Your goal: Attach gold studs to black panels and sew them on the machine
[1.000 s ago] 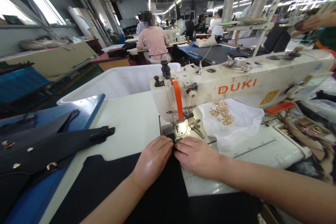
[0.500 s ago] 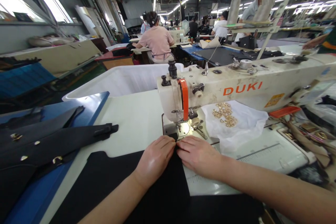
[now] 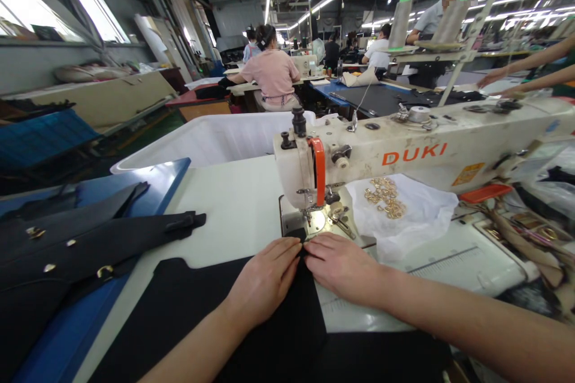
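A wide black piece of material (image 3: 193, 293), leather or fabric, lies over the near table, with a narrow end just in front of the sewing machine's (image 3: 415, 152) presser foot (image 3: 308, 215). My left hand (image 3: 263, 278) pinches that end from the left, fingers closed. From the right, my right hand (image 3: 341, 266) also has its fingertips closed on the black piece. Both sets of fingertips nearly meet. They hide the exact spot gripped.
Gold metal rings or clasps (image 3: 385, 197) lie on a white cloth (image 3: 415, 215) right of the needle. Black parts with gold fittings (image 3: 105, 273) rest on a blue board (image 3: 173, 182) at left. Behind stands a white bin (image 3: 215, 137). A co-worker's arms (image 3: 534, 69) reach in at far right.
My hands stay at nearly the same spot, both still closed on the black piece. The view has shifted slightly. At far right, a co-worker's arms now extend further into view.
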